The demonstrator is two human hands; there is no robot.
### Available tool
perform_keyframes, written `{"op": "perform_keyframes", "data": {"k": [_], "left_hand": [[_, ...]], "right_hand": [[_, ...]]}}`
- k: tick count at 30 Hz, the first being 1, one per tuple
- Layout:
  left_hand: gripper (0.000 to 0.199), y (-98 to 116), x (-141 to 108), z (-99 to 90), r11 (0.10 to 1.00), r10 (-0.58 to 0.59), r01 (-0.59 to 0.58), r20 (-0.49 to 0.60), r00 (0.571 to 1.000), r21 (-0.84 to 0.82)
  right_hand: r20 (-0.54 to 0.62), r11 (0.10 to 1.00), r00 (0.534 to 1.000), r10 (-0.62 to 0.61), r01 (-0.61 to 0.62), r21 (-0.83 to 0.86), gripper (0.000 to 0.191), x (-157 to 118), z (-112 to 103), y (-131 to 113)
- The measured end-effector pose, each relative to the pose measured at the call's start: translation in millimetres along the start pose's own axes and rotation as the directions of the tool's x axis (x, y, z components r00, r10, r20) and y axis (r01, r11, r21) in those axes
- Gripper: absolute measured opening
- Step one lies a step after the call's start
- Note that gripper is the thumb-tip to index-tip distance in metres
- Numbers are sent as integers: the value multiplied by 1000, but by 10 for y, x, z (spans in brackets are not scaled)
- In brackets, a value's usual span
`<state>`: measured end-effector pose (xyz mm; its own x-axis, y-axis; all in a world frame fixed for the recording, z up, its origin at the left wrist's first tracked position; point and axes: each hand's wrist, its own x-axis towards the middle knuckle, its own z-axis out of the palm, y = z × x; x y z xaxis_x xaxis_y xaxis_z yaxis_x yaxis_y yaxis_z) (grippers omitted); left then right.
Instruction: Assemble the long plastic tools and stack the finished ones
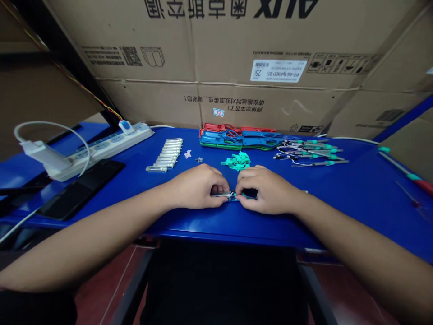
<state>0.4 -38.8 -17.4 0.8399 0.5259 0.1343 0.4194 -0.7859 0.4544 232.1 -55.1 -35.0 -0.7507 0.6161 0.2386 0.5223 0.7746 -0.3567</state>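
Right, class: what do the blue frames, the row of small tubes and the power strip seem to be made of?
The blue frames look like moulded plastic: flat, saturated colour, slight sheen. The tubes look glassy or metallic, with bright highlights along them; too small to tell which. The power strip looks like off-white plastic: a smooth, dull moulded casing.

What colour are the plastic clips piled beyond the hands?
The plastic clips are mint green, clearest in the head view.

A power strip [108,151] sits at the back left corner of the worktop [355,194], with a phone [81,189] in front of it. Metal tubes [165,154], stacked plastic frames [240,137] and wired probes [311,153] run left to right along the back; a screwdriver [406,169] lies at the right edge.
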Motion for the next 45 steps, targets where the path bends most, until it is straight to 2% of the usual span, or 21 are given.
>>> {"op": "perform_keyframes", "data": {"k": [14,23,29,40,45], "left_hand": [[15,12,7,16,1000,-3,4,10,1000,-4],[17,45,0,-7,1000,-12,13,-26,1000,18],[16,47,-3,24,997,29,-26,-43,999,67],[16,69,-10,47,998,36,-32,-72,997,63],[15,63,-6,52,999,21,-18,-80,997,45]], "right_hand": [[-29,1000,1000,-4,4,-5,7,6,8,3],[-96,999,995,-40,42,10,11,-3,20,13],[-102,996,991,-85,87,18,14,-12,23,10],[-72,996,995,-76,79,41,16,-9,-10,-8],[-91,995,995,-27,36,90,16,5,2,-41]]}}
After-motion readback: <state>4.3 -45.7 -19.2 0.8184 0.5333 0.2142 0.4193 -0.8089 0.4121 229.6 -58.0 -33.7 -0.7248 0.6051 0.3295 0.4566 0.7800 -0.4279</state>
